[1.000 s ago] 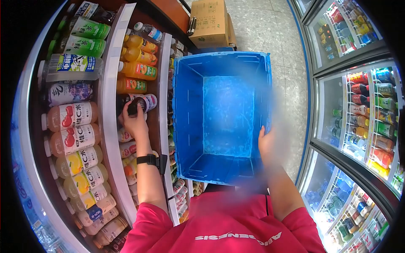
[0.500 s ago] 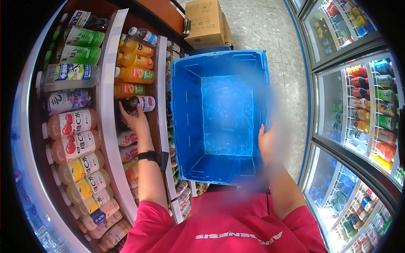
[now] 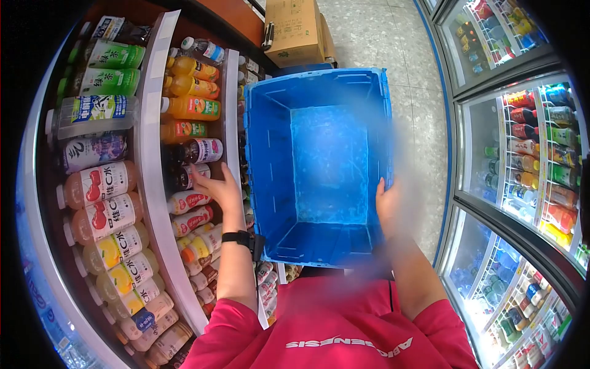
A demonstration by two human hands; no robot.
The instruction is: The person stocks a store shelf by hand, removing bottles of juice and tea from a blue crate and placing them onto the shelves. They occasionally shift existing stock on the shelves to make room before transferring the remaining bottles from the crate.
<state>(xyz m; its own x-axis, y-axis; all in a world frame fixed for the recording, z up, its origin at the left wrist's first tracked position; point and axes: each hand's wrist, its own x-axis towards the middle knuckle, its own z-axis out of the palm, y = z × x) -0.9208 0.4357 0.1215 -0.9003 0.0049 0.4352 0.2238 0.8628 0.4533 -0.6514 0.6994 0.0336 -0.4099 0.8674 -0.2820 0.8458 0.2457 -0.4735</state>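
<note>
My left hand (image 3: 220, 187) hovers with fingers spread in front of the middle shelf, holding nothing. Just above its fingertips lies a dark bottle with a white and purple label (image 3: 200, 150); another dark bottle (image 3: 187, 175) lies right beside the fingers. My right hand (image 3: 389, 206) grips the right rim of an empty blue plastic crate (image 3: 319, 166), which I hold out in front of my chest. A black watch sits on my left wrist.
Shelves on the left hold lying drink bottles: orange ones (image 3: 190, 107), green tea (image 3: 114, 55), pink and yellow ones (image 3: 104, 215). Glass-door coolers (image 3: 528, 160) full of drinks line the right. A cardboard box (image 3: 295, 27) stands on the tiled floor ahead.
My left hand let go of the dark bottle on the shelf and drew back down and to the right, fingers apart. The crate and my right hand barely moved.
</note>
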